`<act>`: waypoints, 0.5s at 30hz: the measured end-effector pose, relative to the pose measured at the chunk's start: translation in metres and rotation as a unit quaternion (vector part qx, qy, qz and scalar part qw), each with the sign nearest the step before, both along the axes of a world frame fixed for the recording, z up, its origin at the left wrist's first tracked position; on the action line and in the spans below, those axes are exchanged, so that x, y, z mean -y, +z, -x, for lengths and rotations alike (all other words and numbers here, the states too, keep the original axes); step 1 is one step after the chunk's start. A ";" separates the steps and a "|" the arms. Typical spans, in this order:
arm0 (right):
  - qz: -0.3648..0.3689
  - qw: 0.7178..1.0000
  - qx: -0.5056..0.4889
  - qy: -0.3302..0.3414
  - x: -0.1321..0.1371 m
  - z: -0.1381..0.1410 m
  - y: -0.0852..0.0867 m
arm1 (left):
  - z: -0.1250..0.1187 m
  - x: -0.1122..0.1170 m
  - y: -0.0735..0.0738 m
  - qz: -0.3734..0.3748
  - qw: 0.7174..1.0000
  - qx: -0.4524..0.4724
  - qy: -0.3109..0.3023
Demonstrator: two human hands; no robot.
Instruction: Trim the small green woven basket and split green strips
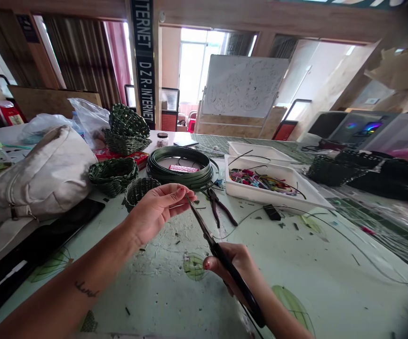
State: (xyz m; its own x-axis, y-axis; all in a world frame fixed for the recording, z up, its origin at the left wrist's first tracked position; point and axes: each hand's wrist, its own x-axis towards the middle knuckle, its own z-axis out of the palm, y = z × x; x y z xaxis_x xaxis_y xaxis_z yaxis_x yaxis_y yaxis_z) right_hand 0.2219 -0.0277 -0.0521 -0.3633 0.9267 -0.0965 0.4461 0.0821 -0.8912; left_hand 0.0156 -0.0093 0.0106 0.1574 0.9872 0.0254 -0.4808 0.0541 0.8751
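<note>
My right hand (237, 263) grips black-handled scissors (209, 238), their blades pointing up and away to the left. The blade tips meet the fingertips of my left hand (157, 205), whose thumb and fingers are pinched together; whatever lies between them is too small to make out. Just behind my left wrist sits a small dark woven basket (142, 188), partly covered by the hand. Beyond the fingers lies a coil of dark green flat strip (161, 176). Pliers (218, 207) with dark handles rest on the table to the right of my left fingertips.
White trays (239, 190) hold colourful bits at the right back. More green woven baskets (114, 176) stand at the left, near a pale bag (44, 174) and a black flat device (48, 240). A black block (272, 212), a long thin strand and small scraps lie on the table (154, 292).
</note>
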 end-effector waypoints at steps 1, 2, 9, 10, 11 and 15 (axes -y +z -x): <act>-0.003 1.000 0.010 -0.002 0.000 0.000 0.001 | 0.003 -0.001 0.001 0.001 1.000 -0.016 -0.001; -0.008 1.000 0.021 -0.006 0.000 0.000 0.002 | 0.005 -0.002 0.002 0.001 0.999 -0.036 -0.003; -0.050 0.996 0.067 -0.022 0.001 0.002 0.005 | 0.013 -0.001 0.011 -0.085 0.953 -0.283 0.060; -0.047 0.996 0.067 -0.017 0.001 0.002 0.006 | 0.011 -0.001 0.010 -0.096 0.946 -0.301 0.076; -0.042 0.997 0.066 -0.013 0.001 0.002 0.006 | 0.009 0.000 0.009 -0.099 0.943 -0.305 0.085; -0.038 0.998 0.044 0.004 0.000 0.001 0.004 | -0.001 0.006 0.005 -0.081 0.959 -0.258 0.078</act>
